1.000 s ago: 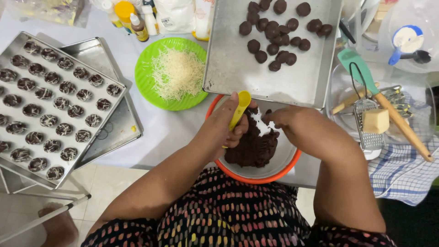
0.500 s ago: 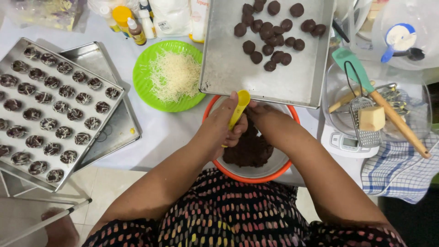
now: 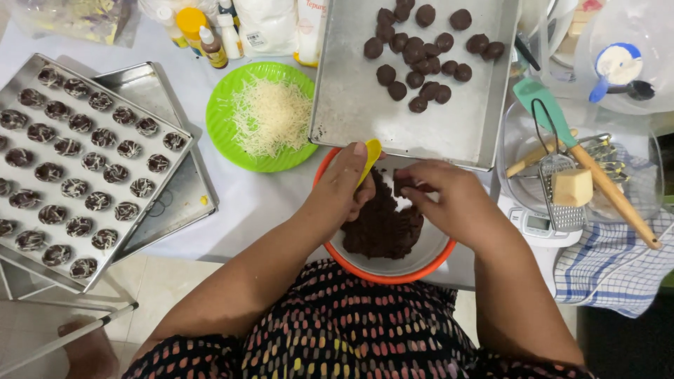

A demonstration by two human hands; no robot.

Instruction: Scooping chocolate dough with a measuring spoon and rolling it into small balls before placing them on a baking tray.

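Observation:
An orange-rimmed bowl point(image 3: 421, 265) sits at the table's near edge with dark chocolate dough point(image 3: 382, 228) in it. My left hand point(image 3: 344, 188) is over the bowl's left side, gripping a yellow spoon point(image 3: 370, 156) whose handle points away from me. My right hand point(image 3: 449, 196) is over the bowl's right side, its fingertips pinching a small piece of dough point(image 3: 404, 184) close to the spoon. Just beyond the bowl lies a metal baking tray point(image 3: 365, 105) with several dark dough balls point(image 3: 421, 56) at its far end.
A green plate point(image 3: 225, 116) of grated cheese sits left of the tray. Far left, a tray point(image 3: 175, 140) holds several topped chocolates. Bottles stand at the back. On the right are a teal spatula point(image 3: 540, 98), a grater with a cheese block point(image 3: 572, 186), a scale and a checked towel point(image 3: 611, 270).
My hands have drawn slightly apart over the bowl, and my right hand now pinches a small piece of dough lifted clear of the mass. The spoon stays in my left hand.

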